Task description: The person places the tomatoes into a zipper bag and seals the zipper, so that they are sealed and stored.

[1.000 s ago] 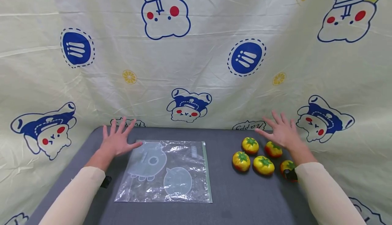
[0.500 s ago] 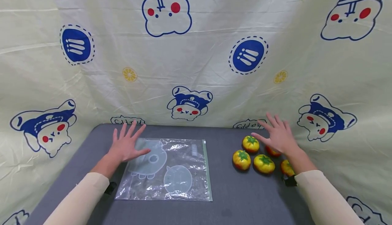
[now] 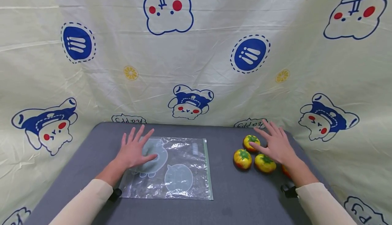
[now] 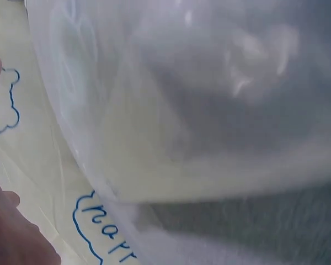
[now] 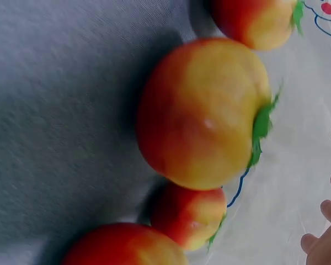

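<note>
A clear zip bag [image 3: 200, 170] with pale cartoon shapes and a green closure edge lies flat at the middle left of the grey table. Over its left part is my left hand [image 3: 133, 152], fingers spread, holding nothing; whether it touches the plastic I cannot tell. The bag [image 4: 237, 110] fills most of the left wrist view. Several yellow-red, tomato-like fruits with green leafy tops, one of them a front fruit [image 3: 242, 159], sit on the right. My right hand [image 3: 278, 146] hovers over them, fingers spread, nothing held, hiding some. In the right wrist view, a large fruit [image 5: 204, 116] is close.
The grey table [image 3: 232, 204] ends at the back against a pale curtain [image 3: 196, 58] printed with cartoon bears and orange slices. Black wrist devices, such as the right one [image 3: 289, 191], sit beneath both sleeves.
My left hand has moved right, farther over the bag. The right hand has shifted slightly left and down over the fruits, covering more of them. Bag and fruits stay in place.
</note>
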Action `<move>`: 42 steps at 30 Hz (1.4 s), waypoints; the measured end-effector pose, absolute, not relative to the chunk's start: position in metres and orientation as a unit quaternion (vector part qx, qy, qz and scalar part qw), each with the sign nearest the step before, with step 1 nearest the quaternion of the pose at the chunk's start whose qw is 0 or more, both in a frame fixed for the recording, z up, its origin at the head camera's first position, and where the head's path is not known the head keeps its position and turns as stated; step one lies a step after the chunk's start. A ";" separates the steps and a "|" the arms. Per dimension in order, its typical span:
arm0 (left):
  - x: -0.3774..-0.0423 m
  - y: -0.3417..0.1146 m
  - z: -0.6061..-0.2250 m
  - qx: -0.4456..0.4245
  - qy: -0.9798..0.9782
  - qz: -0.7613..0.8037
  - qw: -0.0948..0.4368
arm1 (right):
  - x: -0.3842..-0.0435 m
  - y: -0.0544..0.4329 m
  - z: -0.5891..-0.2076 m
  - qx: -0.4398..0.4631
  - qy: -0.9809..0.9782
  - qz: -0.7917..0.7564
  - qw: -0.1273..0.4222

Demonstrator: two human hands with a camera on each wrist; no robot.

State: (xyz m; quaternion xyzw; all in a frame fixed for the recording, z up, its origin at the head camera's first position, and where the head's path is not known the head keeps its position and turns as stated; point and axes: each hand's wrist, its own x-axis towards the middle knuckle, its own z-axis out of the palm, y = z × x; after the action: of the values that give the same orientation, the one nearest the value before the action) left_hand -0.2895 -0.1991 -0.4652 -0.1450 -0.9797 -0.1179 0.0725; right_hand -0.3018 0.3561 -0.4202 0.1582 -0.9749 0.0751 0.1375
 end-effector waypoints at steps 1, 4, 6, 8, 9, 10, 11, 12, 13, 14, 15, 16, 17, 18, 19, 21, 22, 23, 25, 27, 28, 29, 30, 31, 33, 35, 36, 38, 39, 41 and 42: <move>-0.288 -0.197 -0.466 -0.150 -0.978 -0.122 0.076 | -0.300 0.355 -0.422 0.160 -0.974 0.082 0.138; -0.282 -0.189 -0.470 -0.158 -0.975 -0.132 0.082 | -0.295 0.351 -0.428 0.167 -0.971 0.094 0.144; -0.278 -0.184 -0.473 -0.163 -0.973 -0.138 0.086 | -0.290 0.348 -0.430 0.170 -0.969 0.103 0.147; -0.275 -0.178 -0.476 -0.168 -0.972 -0.139 0.089 | -0.286 0.345 -0.432 0.173 -0.967 0.113 0.150; -0.274 -0.176 -0.477 -0.171 -0.971 -0.141 0.090 | -0.283 0.343 -0.433 0.175 -0.966 0.116 0.153; -0.273 -0.173 -0.478 -0.173 -0.970 -0.144 0.091 | -0.281 0.342 -0.434 0.176 -0.965 0.118 0.157; -0.271 -0.170 -0.478 -0.177 -0.969 -0.145 0.093 | -0.280 0.341 -0.435 0.177 -0.964 0.122 0.159; -0.270 -0.167 -0.478 -0.179 -0.968 -0.148 0.091 | -0.278 0.340 -0.437 0.178 -0.962 0.123 0.164; -0.268 -0.164 -0.478 -0.181 -0.968 -0.151 0.089 | -0.277 0.340 -0.438 0.181 -0.961 0.126 0.169; -0.267 -0.161 -0.478 -0.183 -0.967 -0.155 0.086 | -0.276 0.339 -0.439 0.184 -0.959 0.128 0.173; -0.266 -0.158 -0.478 -0.184 -0.966 -0.160 0.083 | -0.275 0.338 -0.441 0.187 -0.957 0.129 0.181; -0.265 -0.155 -0.478 -0.185 -0.966 -0.164 0.080 | -0.274 0.337 -0.442 0.191 -0.955 0.134 0.185; -0.263 -0.152 -0.479 -0.186 -0.966 -0.166 0.075 | -0.272 0.337 -0.443 0.194 -0.953 0.138 0.189; -0.262 -0.149 -0.480 -0.186 -0.965 -0.170 0.071 | -0.271 0.336 -0.444 0.197 -0.951 0.141 0.192; -0.261 -0.146 -0.481 -0.188 -0.964 -0.174 0.067 | -0.270 0.335 -0.446 0.199 -0.949 0.146 0.194; -0.258 -0.140 -0.482 -0.191 -0.964 -0.176 0.059 | -0.268 0.332 -0.448 0.201 -0.948 0.154 0.193; -0.257 -0.137 -0.483 -0.192 -0.963 -0.181 0.055 | -0.266 0.330 -0.448 0.200 -0.948 0.159 0.188; -0.255 -0.134 -0.483 -0.193 -0.962 -0.184 0.052 | -0.264 0.328 -0.449 0.201 -0.948 0.161 0.187; -0.252 -0.129 -0.483 -0.197 -0.959 -0.198 0.050 | -0.261 0.323 -0.451 0.201 -0.948 0.167 0.184; -0.249 -0.124 -0.482 -0.200 -0.956 -0.210 0.049 | -0.259 0.319 -0.452 0.204 -0.946 0.174 0.182; -0.247 -0.121 -0.481 -0.202 -0.954 -0.216 0.049 | -0.257 0.316 -0.453 0.206 -0.945 0.177 0.181; -0.246 -0.119 -0.480 -0.204 -0.953 -0.219 0.048 | -0.256 0.314 -0.454 0.209 -0.944 0.180 0.184; -0.244 -0.116 -0.479 -0.206 -0.952 -0.222 0.045 | -0.255 0.313 -0.454 0.212 -0.942 0.186 0.184; -0.243 -0.114 -0.479 -0.206 -0.952 -0.221 0.040 | -0.254 0.311 -0.455 0.216 -0.939 0.190 0.187; -0.242 -0.110 -0.478 -0.207 -0.953 -0.219 0.030 | -0.252 0.306 -0.456 0.220 -0.937 0.190 0.192; -0.241 -0.107 -0.478 -0.208 -0.954 -0.217 0.021 | -0.249 0.302 -0.458 0.220 -0.937 0.193 0.192; -0.240 -0.105 -0.478 -0.209 -0.954 -0.216 0.018 | -0.248 0.299 -0.459 0.218 -0.937 0.195 0.189; -0.239 -0.102 -0.478 -0.211 -0.953 -0.215 0.013 | -0.246 0.294 -0.461 0.213 -0.939 0.196 0.183; -0.238 -0.101 -0.478 -0.211 -0.953 -0.215 0.010 | -0.244 0.292 -0.462 0.212 -0.940 0.200 0.179; -0.237 -0.098 -0.478 -0.213 -0.953 -0.216 0.003 | -0.242 0.287 -0.463 0.212 -0.939 0.211 0.171; -0.237 -0.097 -0.478 -0.214 -0.953 -0.216 0.000 | -0.240 0.284 -0.464 0.213 -0.938 0.215 0.169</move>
State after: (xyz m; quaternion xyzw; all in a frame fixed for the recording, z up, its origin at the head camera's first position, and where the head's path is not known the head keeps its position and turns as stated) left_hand -0.2369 -0.0968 -0.4779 -0.2137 -0.9527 -0.2163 -0.0005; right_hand -0.2403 0.2838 -0.4636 0.2129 -0.9380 0.2154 0.1689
